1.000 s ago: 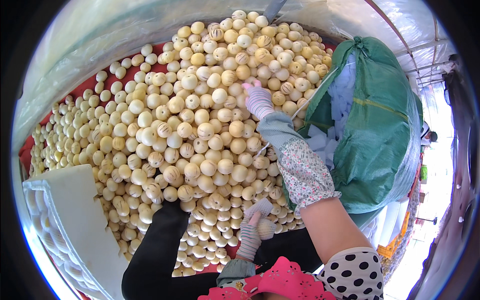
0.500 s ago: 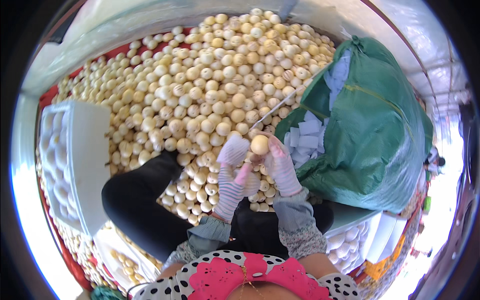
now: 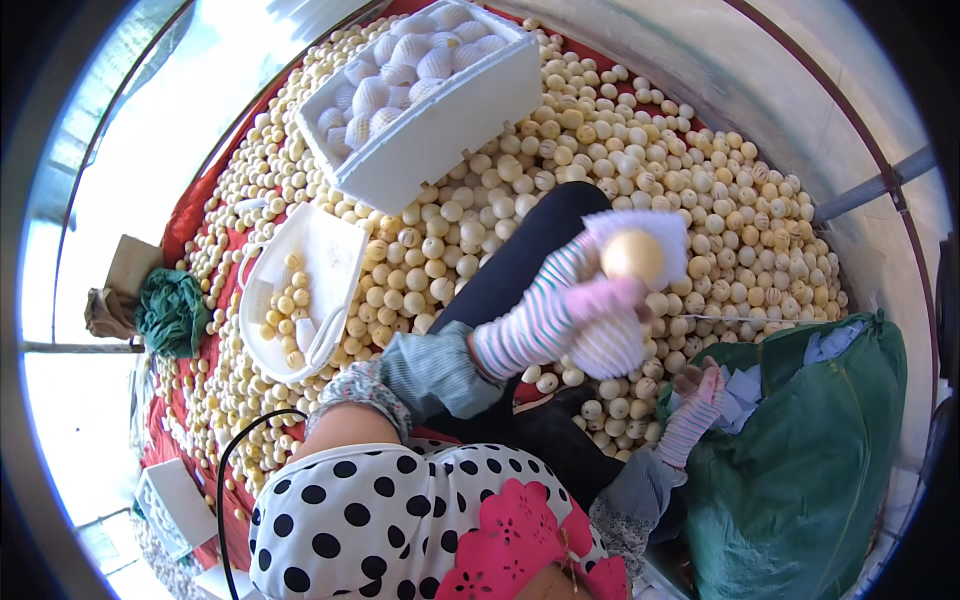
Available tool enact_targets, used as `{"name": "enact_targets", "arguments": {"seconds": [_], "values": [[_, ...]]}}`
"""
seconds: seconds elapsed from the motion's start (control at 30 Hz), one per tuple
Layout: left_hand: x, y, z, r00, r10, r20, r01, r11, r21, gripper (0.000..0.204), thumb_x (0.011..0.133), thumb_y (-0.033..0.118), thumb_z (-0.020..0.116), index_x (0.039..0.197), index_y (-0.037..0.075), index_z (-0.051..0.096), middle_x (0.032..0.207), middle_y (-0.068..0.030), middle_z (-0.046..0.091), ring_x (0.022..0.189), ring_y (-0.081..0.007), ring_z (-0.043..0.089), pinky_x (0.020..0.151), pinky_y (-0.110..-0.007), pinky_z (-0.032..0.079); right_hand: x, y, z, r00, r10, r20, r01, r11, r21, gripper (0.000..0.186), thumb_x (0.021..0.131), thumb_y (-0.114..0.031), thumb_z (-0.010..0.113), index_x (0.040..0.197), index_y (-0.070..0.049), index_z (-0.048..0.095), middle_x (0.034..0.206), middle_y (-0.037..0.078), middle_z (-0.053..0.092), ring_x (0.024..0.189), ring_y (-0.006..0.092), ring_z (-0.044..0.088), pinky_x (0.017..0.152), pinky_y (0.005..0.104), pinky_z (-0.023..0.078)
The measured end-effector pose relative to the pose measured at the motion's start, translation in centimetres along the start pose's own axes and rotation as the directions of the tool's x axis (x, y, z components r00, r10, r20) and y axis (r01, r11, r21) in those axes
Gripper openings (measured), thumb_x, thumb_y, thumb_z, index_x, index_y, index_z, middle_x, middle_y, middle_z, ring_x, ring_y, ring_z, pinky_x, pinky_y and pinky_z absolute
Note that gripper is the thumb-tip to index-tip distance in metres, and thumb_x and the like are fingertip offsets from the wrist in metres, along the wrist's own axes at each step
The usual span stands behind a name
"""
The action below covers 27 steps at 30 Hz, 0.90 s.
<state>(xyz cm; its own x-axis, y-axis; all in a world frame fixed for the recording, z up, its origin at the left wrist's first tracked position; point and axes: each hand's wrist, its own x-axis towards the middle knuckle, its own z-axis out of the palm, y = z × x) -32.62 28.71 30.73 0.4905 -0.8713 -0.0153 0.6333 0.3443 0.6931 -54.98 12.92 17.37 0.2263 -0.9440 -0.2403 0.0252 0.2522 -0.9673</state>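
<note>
My left hand point(image 3: 600, 300), in a striped glove with bare fingertips, is closed round a pale yellow round fruit point(image 3: 632, 256). White foam net sleeves are in that hand too: one point(image 3: 672, 232) behind the fruit, another point(image 3: 610, 345) below the fingers. The hand is raised over my bent knee and slightly blurred. Lower right, my right hand point(image 3: 695, 400), gloved alike, is at the mouth of a green sack point(image 3: 800, 480). Its fingers look apart, with nothing visible in them. Flat white foam sleeves point(image 3: 740, 395) show in the sack's opening beside it.
Loose pale fruit point(image 3: 740, 230) covers the red ground sheet point(image 3: 185, 215) around me. A white foam box point(image 3: 440, 135) holds fruit in foam nets. Left of my knee lies a white tub point(image 3: 335, 240) with small yellow fruit. A crumpled green cloth point(image 3: 172, 312) lies at far left.
The view has turned left, towards the foam box. Earlier both hands were together at the fruit; now the left has it alone and the right is apart, by the sack.
</note>
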Motion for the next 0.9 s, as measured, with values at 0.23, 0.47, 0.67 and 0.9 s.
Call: {"name": "enact_targets", "arguments": {"seconds": [0.23, 0.47, 0.67, 0.9], "values": [[-5.7, 7.9, -21.7, 0.647, 0.390, -0.656, -0.370, 0.912, 0.178, 0.044, 0.085, 0.041, 0.061, 0.111, 0.006, 0.059, 0.102, -0.0096, 0.065, 0.091, -0.0213, 0.063, 0.082, -0.035, 0.054, 1.4, 7.9, -1.7, 0.934, 0.306, 0.182, -0.275, 0.945, -0.176, 0.028, 0.092, -0.027, 0.054, 0.109, -0.005, 0.058, 0.089, 0.008, 0.062, 0.069, 0.0174, 0.060, 0.060, 0.0285, 0.051], [-16.1, 7.7, -45.0, 0.508, 0.194, -0.839, -0.393, 0.919, -0.025, 0.053, 0.085, 0.044, 0.057, 0.114, 0.000, 0.055, 0.108, -0.0145, 0.062, 0.099, -0.0298, 0.061, 0.085, -0.038, 0.054, 0.9, 10.1, -1.2, 0.943, 0.169, 0.287, 0.125, 0.621, -0.774, 0.034, 0.090, -0.031, 0.051, 0.104, -0.001, 0.060, 0.081, 0.017, 0.062, 0.076, 0.0295, 0.060, 0.072, 0.0378, 0.049], [-7.2, 7.2, -30.3, 0.559, 0.192, -0.807, -0.402, 0.913, -0.061, 0.050, 0.083, 0.036, 0.063, 0.115, -0.002, 0.053, 0.105, -0.0172, 0.062, 0.094, -0.0303, 0.062, 0.086, -0.043, 0.054, 0.7, 11.4, -3.1, 0.881, 0.436, 0.184, -0.104, 0.557, -0.824, 0.037, 0.091, -0.033, 0.048, 0.110, -0.003, 0.059, 0.095, 0.018, 0.064, 0.089, 0.0317, 0.061, 0.080, 0.0390, 0.050], [-0.5, 8.1, -10.8, 0.964, 0.228, -0.138, -0.261, 0.910, -0.322, 0.050, 0.084, 0.031, 0.063, 0.120, 0.000, 0.049, 0.105, -0.0162, 0.061, 0.096, -0.0289, 0.061, 0.083, -0.041, 0.054, -0.6, 12.4, -3.7, 0.865, 0.495, 0.082, -0.292, 0.630, -0.719, 0.035, 0.090, -0.031, 0.047, 0.110, -0.005, 0.059, 0.095, 0.018, 0.064, 0.093, 0.0303, 0.062, 0.080, 0.0412, 0.050]]}}
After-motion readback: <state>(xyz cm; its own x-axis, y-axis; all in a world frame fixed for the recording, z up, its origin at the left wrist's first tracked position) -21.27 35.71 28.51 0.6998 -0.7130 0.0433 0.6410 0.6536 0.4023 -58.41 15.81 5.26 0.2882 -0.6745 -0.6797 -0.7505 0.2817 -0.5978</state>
